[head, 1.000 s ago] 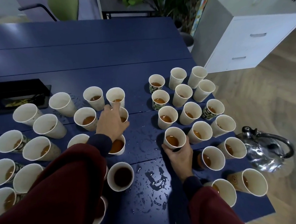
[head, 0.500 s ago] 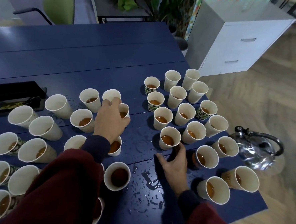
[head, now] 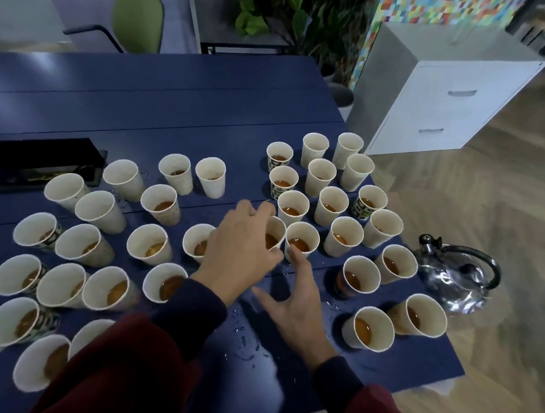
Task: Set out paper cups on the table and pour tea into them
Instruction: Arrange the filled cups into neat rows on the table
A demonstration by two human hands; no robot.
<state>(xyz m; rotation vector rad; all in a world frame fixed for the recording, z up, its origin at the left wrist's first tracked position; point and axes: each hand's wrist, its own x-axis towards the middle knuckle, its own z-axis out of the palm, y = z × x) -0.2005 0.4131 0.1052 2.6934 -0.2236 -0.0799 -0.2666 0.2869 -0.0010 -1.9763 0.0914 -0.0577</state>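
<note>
Mostly done: cups [head: 298, 240] by the kettle [head: 457, 273] are holding tea; left hand [head: 238, 243] is gripping one cup [head: 274, 235], right hand [head: 294, 297] is lying open.

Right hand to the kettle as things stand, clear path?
Probably yes. The right hand lies open on the table, holding nothing. The kettle stands to its right at the table edge, handle up. Filled cups stand between, so it should go over them, not through.
</note>
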